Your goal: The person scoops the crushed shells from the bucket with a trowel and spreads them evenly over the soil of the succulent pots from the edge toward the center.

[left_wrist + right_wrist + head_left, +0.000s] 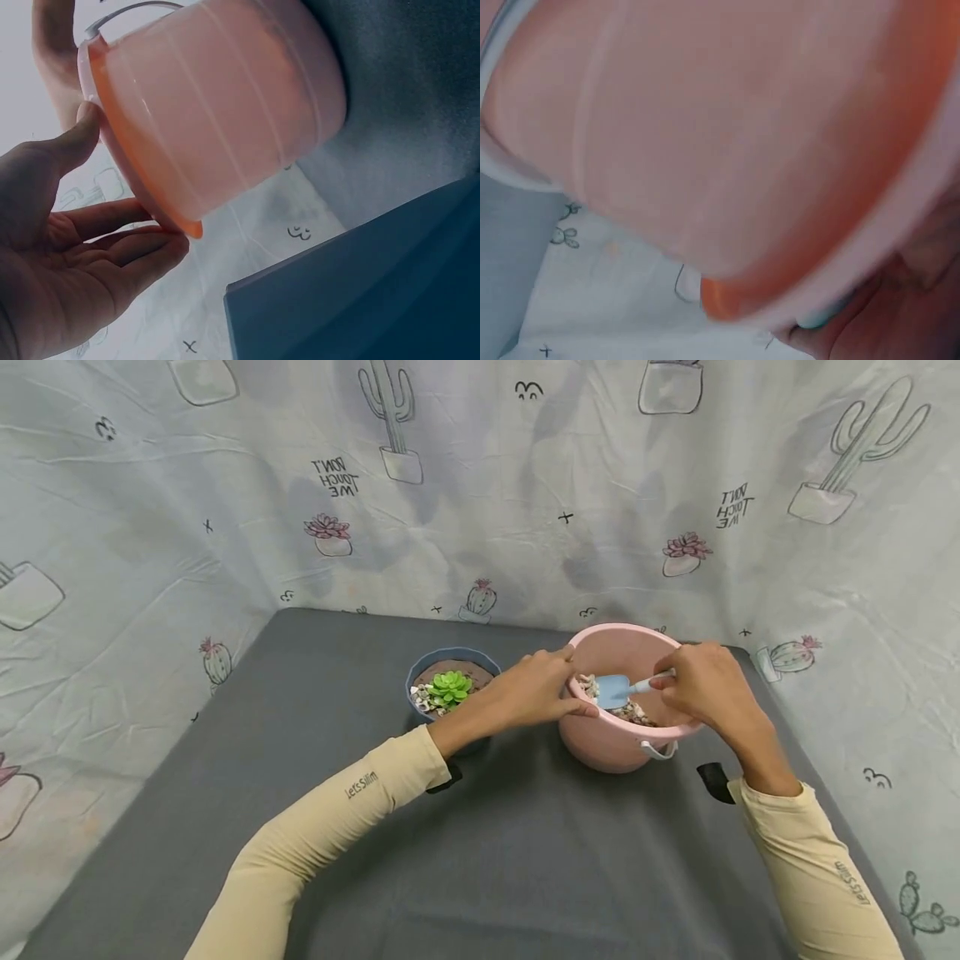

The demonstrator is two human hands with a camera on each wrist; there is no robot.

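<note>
A pink bucket (600, 750) stands on the grey cloth, with pale pebbles (633, 714) inside. My left hand (536, 689) holds its near-left rim, and the left wrist view shows the thumb (88, 124) and fingertips (169, 247) on that rim. Over the bucket's right side, my right hand (701, 683) grips the handle of a small light-blue trowel (613, 692). The trowel's blade is inside the bucket, close to the pebbles. The right wrist view is mostly filled by the bucket wall (690, 135), so most of the trowel is hidden there.
Left of the bucket stands a blue pot (412, 681) with brown soil, a green succulent (450, 687) and pebbles at one side. My left forearm passes in front of it. A white handle (660, 752) hangs on the bucket's front. Patterned cloth walls (480, 510) surround the surface.
</note>
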